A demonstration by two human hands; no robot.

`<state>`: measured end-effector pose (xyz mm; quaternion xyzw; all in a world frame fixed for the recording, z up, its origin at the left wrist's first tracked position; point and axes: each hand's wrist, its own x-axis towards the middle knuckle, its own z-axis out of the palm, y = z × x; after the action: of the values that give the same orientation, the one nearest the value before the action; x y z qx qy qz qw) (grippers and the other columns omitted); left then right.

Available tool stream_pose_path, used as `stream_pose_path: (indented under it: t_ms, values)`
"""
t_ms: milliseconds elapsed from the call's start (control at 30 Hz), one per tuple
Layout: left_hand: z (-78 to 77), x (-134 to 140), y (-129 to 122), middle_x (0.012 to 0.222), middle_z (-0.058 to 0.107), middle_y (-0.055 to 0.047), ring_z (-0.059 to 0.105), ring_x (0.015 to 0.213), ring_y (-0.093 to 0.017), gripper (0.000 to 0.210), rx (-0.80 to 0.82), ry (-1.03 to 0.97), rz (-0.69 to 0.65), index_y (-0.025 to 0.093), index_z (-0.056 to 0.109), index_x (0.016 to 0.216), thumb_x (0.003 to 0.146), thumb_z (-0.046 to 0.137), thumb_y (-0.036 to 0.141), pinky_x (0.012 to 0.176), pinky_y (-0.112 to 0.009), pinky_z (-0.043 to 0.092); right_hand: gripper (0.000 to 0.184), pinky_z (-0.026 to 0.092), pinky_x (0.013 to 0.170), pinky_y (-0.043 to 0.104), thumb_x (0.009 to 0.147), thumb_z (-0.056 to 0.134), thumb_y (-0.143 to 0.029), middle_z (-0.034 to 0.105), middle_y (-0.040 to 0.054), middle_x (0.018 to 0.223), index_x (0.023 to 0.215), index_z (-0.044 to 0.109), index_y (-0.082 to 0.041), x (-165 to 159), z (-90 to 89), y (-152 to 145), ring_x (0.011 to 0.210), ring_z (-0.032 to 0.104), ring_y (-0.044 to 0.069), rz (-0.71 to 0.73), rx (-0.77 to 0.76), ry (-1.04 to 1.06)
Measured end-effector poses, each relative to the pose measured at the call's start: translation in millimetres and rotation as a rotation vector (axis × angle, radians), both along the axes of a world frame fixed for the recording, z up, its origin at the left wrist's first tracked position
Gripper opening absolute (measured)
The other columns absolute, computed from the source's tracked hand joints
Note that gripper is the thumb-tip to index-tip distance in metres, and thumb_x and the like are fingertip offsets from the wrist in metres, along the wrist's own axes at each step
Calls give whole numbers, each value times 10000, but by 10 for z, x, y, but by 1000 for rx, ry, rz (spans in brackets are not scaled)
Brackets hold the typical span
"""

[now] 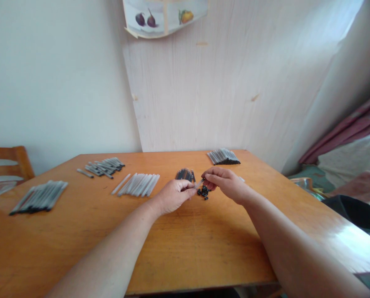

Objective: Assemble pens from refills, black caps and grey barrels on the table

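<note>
My left hand [175,194] is closed in a pinch on a short visible stretch of a whitish translucent pen barrel [199,183]. At the barrel's other end, the fingers of my right hand [223,182] are pinched together. Something dark and tiny shows at those fingertips, too small to name. Just below them lies a small heap of black pen plugs [204,192] on the table. Behind my left fingertips is a bundle of thin dark pen refills [185,174], partly covered by the hand. Left of that hand, whitish empty-looking barrels [139,184] lie side by side.
The wooden table [185,252] meets the wall. Pens with black ends lie in groups at left [40,196], back left [103,166] and back right [223,157]. A wooden chair [9,161] stands left; a dark bin-like container [354,211] is beyond the right edge.
</note>
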<state>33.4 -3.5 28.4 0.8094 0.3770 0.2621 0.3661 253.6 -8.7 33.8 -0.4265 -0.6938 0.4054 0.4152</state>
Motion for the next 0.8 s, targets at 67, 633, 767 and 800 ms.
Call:
stream_pose_path:
  t_ms: [67,633,767,800]
  values:
    - [-13,-3,13,690,574,9,490,652,-118,322,12,15,-4,151,675,897,868,499,419,622,-246,366,217,455,651,262,849,563,-395,631,28,759,881,607,-185,6,-29,15,669,562,125,10,4,-12]
    - [6,40,-32,782,631,0,542,732,-135,248,29,-35,14,160,675,870,828,565,378,694,-251,397,485,346,496,236,921,356,-553,520,-2,557,637,516,-194,-44,4,-27,505,450,105,-70,60,-247]
    - [-1,15,0,736,620,2,533,695,-133,295,34,10,12,156,676,879,859,519,405,660,-252,381,373,422,567,241,907,432,-499,611,25,684,754,555,-182,-24,-9,-5,579,525,113,-52,27,-126]
    - [-7,10,7,734,622,0,535,693,-135,307,35,18,8,155,676,887,867,505,409,654,-253,380,338,433,583,241,899,457,-478,622,28,710,776,560,-180,-24,-7,-7,594,536,113,-36,21,-111]
